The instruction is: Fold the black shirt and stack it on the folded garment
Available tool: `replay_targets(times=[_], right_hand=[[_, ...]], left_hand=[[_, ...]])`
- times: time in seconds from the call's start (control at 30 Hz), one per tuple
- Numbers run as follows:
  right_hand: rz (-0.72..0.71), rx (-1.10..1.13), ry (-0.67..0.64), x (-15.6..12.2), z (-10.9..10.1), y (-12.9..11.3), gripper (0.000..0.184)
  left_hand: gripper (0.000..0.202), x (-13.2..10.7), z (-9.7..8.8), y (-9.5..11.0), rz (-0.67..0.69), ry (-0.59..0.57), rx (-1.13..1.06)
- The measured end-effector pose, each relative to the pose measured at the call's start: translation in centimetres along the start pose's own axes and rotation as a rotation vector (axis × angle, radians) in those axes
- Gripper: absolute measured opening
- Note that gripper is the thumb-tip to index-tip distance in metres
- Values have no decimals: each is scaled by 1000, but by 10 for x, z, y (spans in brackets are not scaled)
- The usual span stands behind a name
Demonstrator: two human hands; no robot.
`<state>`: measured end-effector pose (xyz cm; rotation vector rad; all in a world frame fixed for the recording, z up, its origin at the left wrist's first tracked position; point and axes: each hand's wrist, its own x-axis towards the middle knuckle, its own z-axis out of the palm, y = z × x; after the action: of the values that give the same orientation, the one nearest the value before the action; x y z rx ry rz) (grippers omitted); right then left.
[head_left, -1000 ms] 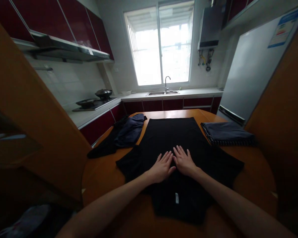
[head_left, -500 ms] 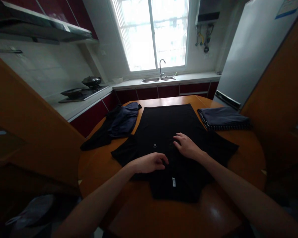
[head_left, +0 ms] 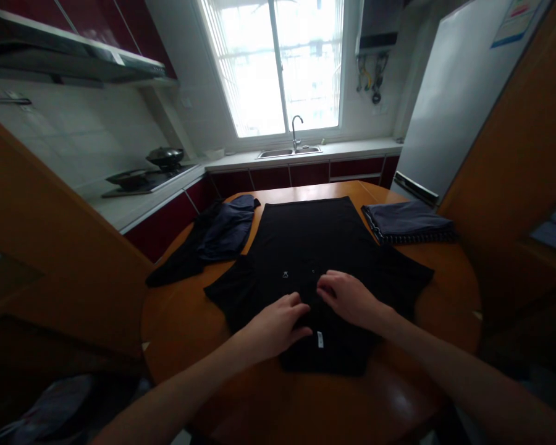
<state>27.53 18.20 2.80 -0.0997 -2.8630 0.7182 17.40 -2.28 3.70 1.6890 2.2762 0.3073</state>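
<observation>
A black T-shirt (head_left: pixel 310 247) lies spread flat on a round wooden table (head_left: pixel 189 315), collar end toward me, with a small white label (head_left: pixel 320 339) near the collar. My left hand (head_left: pixel 278 324) rests on the shirt just left of the label, fingers curled down onto the cloth. My right hand (head_left: pixel 349 298) sits on the shirt to the right of it, fingers bent and pressing into the fabric. The two hands are close together near the collar. Whether either pinches cloth is hidden.
A crumpled dark blue and black garment (head_left: pixel 217 238) lies at the table's left. A folded grey-blue garment (head_left: pixel 408 224) sits at the right. Behind are a counter with sink (head_left: pixel 290 151), a stove with pans (head_left: pixel 148 173), and a fridge (head_left: pixel 449 105).
Both hands have drawn back toward the collar from the shirt's middle. Their flat fingers have curled. The left hand moved right, close beside the label.
</observation>
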Motion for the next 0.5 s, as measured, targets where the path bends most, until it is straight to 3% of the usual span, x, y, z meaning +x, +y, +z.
replay_targets(times=[0.1, 0.2, 0.33, 0.5], right_hand=[[10, -42, -85, -41, 5, -11, 17], [70, -93, -70, -64, 15, -12, 22], [235, -20, -37, -59, 23, -2, 26], [277, 267, -96, -38, 24, 14, 17]], left_hand=[[57, -21, 19, 8, -32, 48, 56], [57, -32, 36, 12, -62, 105, 159], [52, -26, 37, 12, -106, 151, 114], [38, 1, 21, -13, -242, 110, -331]])
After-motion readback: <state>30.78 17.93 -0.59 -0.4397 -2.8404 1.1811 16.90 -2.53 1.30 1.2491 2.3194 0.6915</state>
